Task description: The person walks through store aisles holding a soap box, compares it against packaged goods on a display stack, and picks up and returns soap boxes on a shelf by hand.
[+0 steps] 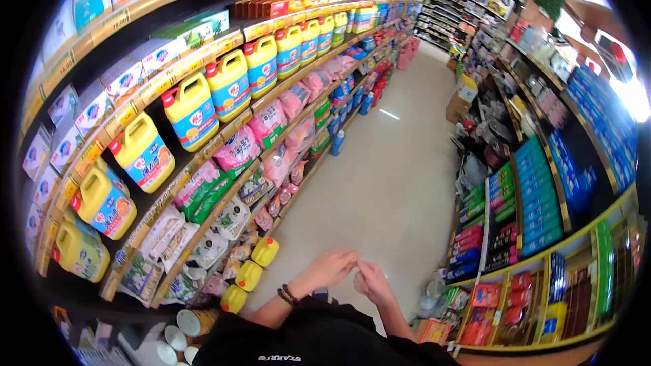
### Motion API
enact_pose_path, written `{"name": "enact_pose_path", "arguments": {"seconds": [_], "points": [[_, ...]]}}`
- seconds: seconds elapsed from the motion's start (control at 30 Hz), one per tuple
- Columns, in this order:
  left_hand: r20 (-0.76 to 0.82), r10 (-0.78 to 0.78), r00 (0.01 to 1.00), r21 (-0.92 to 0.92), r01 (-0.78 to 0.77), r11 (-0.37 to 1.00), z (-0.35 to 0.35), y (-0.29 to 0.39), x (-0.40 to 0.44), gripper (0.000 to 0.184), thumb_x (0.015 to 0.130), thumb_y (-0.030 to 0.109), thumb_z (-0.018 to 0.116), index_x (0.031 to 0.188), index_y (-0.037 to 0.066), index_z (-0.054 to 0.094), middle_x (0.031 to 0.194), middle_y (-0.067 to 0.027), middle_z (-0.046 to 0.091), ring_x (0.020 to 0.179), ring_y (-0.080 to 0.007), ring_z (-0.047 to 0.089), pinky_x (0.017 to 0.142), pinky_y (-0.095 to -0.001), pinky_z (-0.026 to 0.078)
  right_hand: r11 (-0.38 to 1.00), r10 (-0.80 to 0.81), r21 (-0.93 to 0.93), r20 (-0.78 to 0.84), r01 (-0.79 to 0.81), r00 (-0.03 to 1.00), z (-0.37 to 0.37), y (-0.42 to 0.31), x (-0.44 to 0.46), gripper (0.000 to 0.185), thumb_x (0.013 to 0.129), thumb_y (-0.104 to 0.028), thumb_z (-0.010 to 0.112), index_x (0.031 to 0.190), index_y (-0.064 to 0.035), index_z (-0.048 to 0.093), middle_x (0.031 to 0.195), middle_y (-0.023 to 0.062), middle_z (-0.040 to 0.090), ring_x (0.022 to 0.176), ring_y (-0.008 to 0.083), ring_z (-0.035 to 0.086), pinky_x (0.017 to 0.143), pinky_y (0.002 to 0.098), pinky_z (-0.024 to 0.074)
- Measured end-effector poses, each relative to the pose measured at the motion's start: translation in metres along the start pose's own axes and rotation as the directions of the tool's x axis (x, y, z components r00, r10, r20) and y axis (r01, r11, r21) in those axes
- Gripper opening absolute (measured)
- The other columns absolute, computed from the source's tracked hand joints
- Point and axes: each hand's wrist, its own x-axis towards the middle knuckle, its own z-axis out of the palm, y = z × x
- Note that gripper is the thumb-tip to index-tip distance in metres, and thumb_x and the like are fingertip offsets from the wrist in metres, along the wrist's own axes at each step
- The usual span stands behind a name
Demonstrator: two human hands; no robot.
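My left hand (331, 268), with a dark beaded bracelet (287, 294) at its wrist, reaches in from the lower left. Its fingertips meet those of my right hand (373, 282) in front of my black shirt (319, 335). The fingers of both hands are drawn together. Whatever they may hold between them is too small or hidden to make out. Nearest to my left hand, yellow jugs (265, 251) stand low at the foot of the left shelving, apart from the hand.
Left shelves carry yellow detergent jugs (192, 112), pink bags (268, 122) and boxes (163, 55). A pale floor aisle (366, 176) runs ahead. Right shelves hold teal boxes (538, 190) and red packets (519, 298). A cardboard box (459, 105) stands farther along. White-topped tubs (193, 322) sit at lower left.
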Motion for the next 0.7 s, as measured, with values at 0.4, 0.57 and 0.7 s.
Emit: {"name": "enact_pose_path", "arguments": {"seconds": [0.4, 0.57, 0.7], "points": [[-0.413, -0.057, 0.909, 0.357, 0.219, 0.908, -0.223, -0.051, 0.062, 0.03, 0.083, 0.002, 0.073, 0.113, 0.002, 0.068, 0.111, -0.0145, 0.068, 0.108, -0.0342, 0.065, 0.093, -0.0427, 0.052, 0.996, 0.029, -0.086, 0.488, 0.016, 0.872, 0.113, -0.125, 0.184, 0.033, 0.108, -0.029, 0.046, 0.131, -0.0074, 0.059, 0.045, -0.0065, 0.035, 0.033, 0.0043, 0.031, 0.035, 0.0225, 0.022], [-0.504, 0.048, 0.862, 0.693, 0.371, 0.618, -0.338, -0.051, 0.092, 0.029, 0.083, 0.006, 0.072, 0.112, 0.003, 0.067, 0.11, -0.0154, 0.068, 0.104, -0.0327, 0.065, 0.089, -0.0423, 0.054, 0.997, -0.077, 0.052, 0.696, 0.057, 0.714, 0.207, -0.2, 0.255, 0.033, 0.109, -0.024, 0.045, 0.134, -0.0061, 0.058, 0.045, -0.0067, 0.033, 0.033, 0.0038, 0.028, 0.035, 0.0218, 0.0207], [-0.491, 0.086, 0.867, 0.802, 0.411, 0.434, -0.404, -0.057, 0.15, 0.032, 0.085, 0.008, 0.072, 0.115, 0.002, 0.066, 0.112, -0.0161, 0.067, 0.108, -0.0343, 0.063, 0.094, -0.0429, 0.05, 0.978, -0.166, 0.206, 0.838, -0.02, 0.519, 0.286, -0.263, 0.307, 0.036, 0.109, -0.021, 0.044, 0.14, -0.0054, 0.053, 0.044, -0.0058, 0.031, 0.033, 0.0044, 0.026, 0.034, 0.0227, 0.0203]]}}
